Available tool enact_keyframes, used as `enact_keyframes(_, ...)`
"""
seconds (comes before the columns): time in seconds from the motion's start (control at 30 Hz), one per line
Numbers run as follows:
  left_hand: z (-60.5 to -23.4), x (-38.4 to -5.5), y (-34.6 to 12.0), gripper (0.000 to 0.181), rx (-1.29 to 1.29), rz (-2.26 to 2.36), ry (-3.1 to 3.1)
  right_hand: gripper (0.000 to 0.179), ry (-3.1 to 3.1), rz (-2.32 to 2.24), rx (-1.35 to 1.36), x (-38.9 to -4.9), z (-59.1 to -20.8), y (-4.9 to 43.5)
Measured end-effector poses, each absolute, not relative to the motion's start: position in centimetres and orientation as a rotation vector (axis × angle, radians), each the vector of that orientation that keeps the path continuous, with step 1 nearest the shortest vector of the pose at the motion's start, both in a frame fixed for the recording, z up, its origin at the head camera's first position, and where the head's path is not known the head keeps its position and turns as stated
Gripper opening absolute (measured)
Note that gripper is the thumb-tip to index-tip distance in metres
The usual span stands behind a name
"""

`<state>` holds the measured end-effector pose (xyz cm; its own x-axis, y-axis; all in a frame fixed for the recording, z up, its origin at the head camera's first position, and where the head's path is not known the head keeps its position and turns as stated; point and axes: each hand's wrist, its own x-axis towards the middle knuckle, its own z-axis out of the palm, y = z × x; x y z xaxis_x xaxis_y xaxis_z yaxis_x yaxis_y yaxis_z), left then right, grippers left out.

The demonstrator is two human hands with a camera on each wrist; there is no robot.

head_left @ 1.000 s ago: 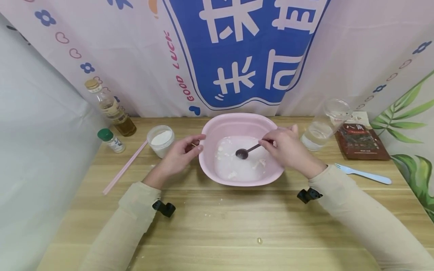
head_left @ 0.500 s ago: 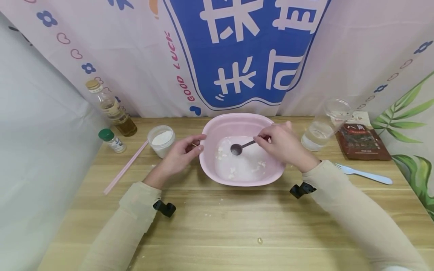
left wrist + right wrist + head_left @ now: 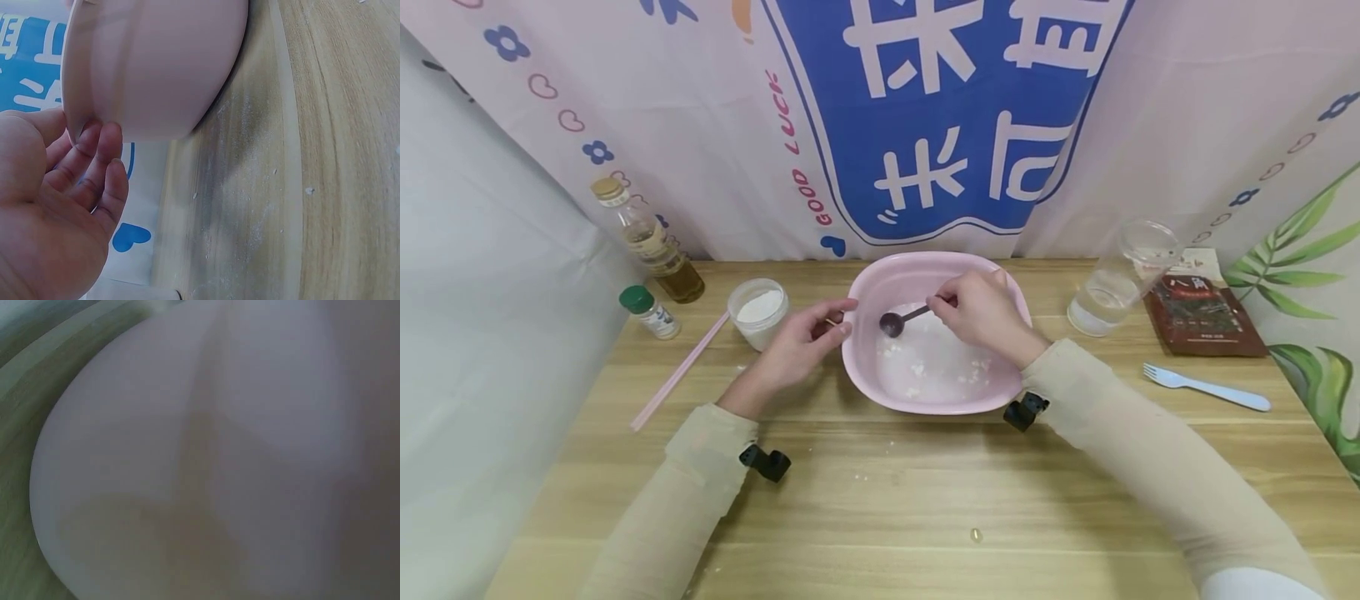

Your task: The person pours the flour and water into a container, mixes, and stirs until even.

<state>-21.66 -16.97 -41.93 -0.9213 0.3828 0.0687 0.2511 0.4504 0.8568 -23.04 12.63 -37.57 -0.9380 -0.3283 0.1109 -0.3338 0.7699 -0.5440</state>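
Observation:
A pink plastic basin (image 3: pixel 865 375) stands on the table, with white powder (image 3: pixel 940 367) and small pale lumps across its bottom. My left hand (image 3: pixel 801 337) pinches the basin's left rim, thumb on one side and fingertips curled under the lip in the left wrist view. Over the basin, my right hand (image 3: pixel 985 312) holds a dark brown measuring spoon (image 3: pixel 892 324) by its handle, the bowl of the spoon near the left inner wall. Blurred basin wall (image 3: pixel 112 456) fills most of the right wrist view, where the spoon is hidden.
Left of the basin are a tub of white powder (image 3: pixel 758 312), pink chopsticks (image 3: pixel 677 375), a green-capped shaker (image 3: pixel 651 312) and an oil bottle (image 3: pixel 658 254). To its right stand a clear cup of water (image 3: pixel 1101 300), a brown packet (image 3: pixel 1202 312) and a blue fork (image 3: pixel 1206 386).
My right hand has moved left over the basin, carrying the spoon from the middle toward the left wall. The left hand stays at the rim.

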Motion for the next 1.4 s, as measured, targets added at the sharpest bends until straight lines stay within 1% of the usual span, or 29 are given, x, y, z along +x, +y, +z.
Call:
enact_keyframes(0.1, -42.0, -21.7, -17.0, 0.042, 0.56, 1.474, 2.552, 0.037, -2.968, 0.887, 0.527, -23.1, -37.6, 12.6)
enact_keyframes(0.3, -41.8, -21.6, -17.0, 0.042, 0.533, 1.456, 2.555, 0.028, -3.006, 0.799, 0.487, -22.9, -37.3, 13.5)
enact_keyframes(0.47, -41.7, -21.4, -17.1, 0.043, 0.518, 1.448, 2.555, 0.023, -2.96, 0.737, 0.473, -22.7, -37.5, 15.2)
enact_keyframes(0.73, -41.7, -21.4, -17.1, 0.042, 0.509, 1.445, 2.56, 0.018, -2.92, 0.651, 0.539, -21.7, -37.3, 18.3)
enact_keyframes(0.9, -41.7, -21.5, -17.1, 0.042, 0.507, 1.446, 2.561, 0.014, -2.893, 0.664, 0.598, -21.0, -37.5, 18.9)
enact_keyframes(1.1, -41.5, -21.5, -17.1, 0.042, 0.516, 1.447, 2.557, 0.012, -2.867, 0.7, 0.695, -20.3, -38.0, 17.6)
enact_keyframes(1.4, -41.8, -21.6, -16.9, 0.041, 0.518, 1.49, 2.539, 0.01, -2.822, 0.685, 0.98, -19.3, -38.1, 16.5)
